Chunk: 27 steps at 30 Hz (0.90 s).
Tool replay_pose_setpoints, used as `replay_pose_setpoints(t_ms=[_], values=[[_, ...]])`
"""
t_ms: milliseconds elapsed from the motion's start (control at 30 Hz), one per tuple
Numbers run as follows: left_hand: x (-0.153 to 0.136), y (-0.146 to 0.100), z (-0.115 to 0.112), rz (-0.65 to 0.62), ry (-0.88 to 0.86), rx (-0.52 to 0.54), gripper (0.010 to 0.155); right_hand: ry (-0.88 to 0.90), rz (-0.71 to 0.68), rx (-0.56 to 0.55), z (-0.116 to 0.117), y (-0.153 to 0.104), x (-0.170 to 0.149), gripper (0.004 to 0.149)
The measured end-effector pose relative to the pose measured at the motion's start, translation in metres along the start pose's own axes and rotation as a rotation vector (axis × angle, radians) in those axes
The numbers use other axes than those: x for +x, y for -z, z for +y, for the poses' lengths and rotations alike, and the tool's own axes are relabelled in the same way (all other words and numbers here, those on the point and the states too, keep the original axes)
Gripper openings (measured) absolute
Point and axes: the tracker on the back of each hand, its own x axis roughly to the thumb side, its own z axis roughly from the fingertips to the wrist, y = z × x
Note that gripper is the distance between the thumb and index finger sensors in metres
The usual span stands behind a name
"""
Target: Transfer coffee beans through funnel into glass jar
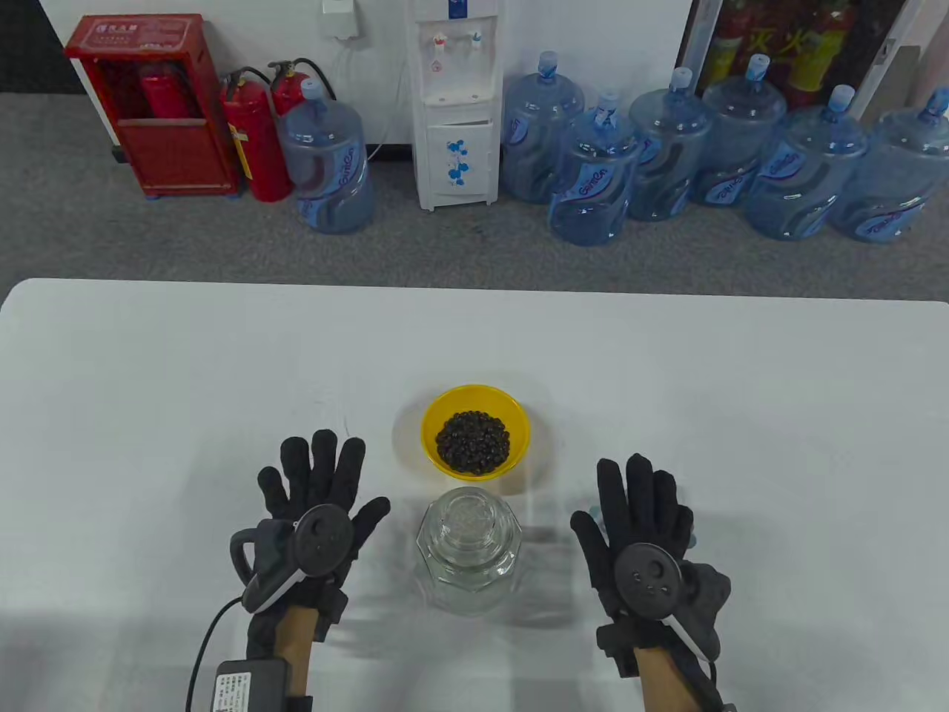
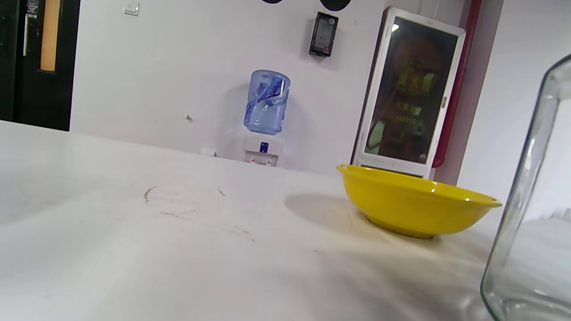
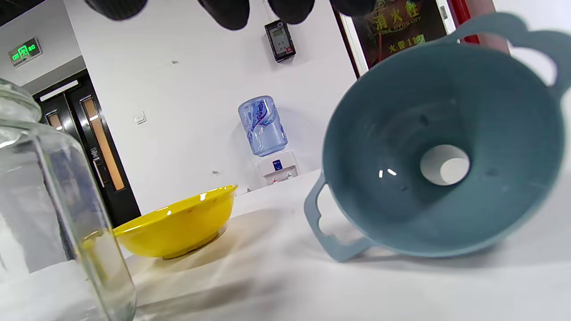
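A yellow bowl of dark coffee beans stands mid-table. A clear glass jar with a glass lid on it stands just in front of the bowl. My left hand lies flat and open, fingers spread, left of the jar and holds nothing. My right hand is flat and open right of the jar. It covers a blue-grey funnel, which lies on its side on the table below my fingertips. The bowl and jar show in the left wrist view, and the bowl and jar in the right wrist view.
The white table stretches wide to the left, right and back. Beyond its far edge on the floor stand water bottles, a dispenser and fire extinguishers. A cable and small box hang at my left wrist.
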Motion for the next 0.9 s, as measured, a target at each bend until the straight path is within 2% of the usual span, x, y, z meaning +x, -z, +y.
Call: replay_pose_setpoints(t_ms=[367, 567, 733, 900], values=[[-0.0001, -0.0005, 0.0056, 0.002, 0.014, -0.002, 0.077, 0.015, 0.012, 0.012, -0.0019, 0.0022, -0.0036, 0.072], [-0.0002, 0.0, 0.0058, 0.004, -0.004, -0.069, 0.079, 0.019, 0.014, 0.016, -0.0025, 0.0028, -0.0038, 0.073], [-0.0018, -0.0014, 0.0056, 0.012, -0.045, -0.063, 0.081, -0.036, -0.008, 0.045, 0.0007, 0.0029, -0.0003, 0.073], [-0.0025, -0.0036, 0.0074, 0.031, -0.047, -0.071, 0.081, -0.016, -0.015, 0.056, 0.0016, 0.0036, 0.0015, 0.073]])
